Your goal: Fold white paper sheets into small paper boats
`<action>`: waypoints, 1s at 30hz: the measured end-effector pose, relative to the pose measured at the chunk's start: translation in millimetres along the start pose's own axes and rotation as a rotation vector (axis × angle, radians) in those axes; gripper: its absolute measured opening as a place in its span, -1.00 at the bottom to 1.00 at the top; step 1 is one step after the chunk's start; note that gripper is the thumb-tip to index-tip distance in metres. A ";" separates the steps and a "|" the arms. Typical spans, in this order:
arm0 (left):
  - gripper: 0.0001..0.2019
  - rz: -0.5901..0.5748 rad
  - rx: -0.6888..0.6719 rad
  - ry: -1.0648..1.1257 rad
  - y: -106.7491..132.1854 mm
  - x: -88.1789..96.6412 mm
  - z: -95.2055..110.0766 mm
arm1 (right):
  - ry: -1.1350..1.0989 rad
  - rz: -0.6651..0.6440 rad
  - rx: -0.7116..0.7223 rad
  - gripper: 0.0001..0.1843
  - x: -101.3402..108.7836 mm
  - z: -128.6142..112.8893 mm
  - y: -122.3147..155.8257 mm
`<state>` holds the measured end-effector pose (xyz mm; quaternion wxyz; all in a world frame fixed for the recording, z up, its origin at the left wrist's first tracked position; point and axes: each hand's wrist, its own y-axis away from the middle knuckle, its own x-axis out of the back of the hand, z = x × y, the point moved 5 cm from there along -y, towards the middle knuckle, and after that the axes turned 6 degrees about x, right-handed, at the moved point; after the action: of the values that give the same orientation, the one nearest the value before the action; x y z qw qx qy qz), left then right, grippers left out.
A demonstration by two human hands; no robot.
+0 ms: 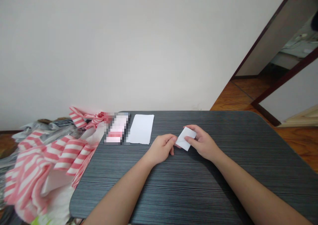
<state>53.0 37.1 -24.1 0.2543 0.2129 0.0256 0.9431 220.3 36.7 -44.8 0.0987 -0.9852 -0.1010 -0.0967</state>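
Observation:
A small folded piece of white paper (183, 141) is held above the middle of the dark table, tilted so that one corner points towards me. My right hand (204, 144) grips it from the right, with the thumb on top and the fingers behind. At the paper's left corner, my left hand (162, 147) pinches the edge between thumb and fingers. A crease shows faintly across the paper. Left of my hands lies a stack of white paper sheets (141, 129), flat on the table.
The black wood-grained table (188, 188) stands against a white wall (149, 49). A pixelated, phone-shaped object (117, 127) lies beside the stack. Red-and-white striped cloth (62, 152) and other fabrics are heaped off the table's left side. A doorway opens at the right.

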 end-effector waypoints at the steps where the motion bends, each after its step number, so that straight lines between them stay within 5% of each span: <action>1: -0.59 0.002 0.004 0.005 0.0 0.3 -0.2 | 0.001 0.007 0.001 -0.61 0.8 0.3 -0.1; 30: -0.65 -0.053 0.034 -0.016 2.4 -2.6 0.6 | -0.032 -0.021 0.003 -0.59 -5.8 -7.9 0.8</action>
<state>54.1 33.8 -24.1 0.2758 0.2242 0.0450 0.9336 213.5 33.2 -38.5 0.0977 -0.9854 -0.1131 -0.0816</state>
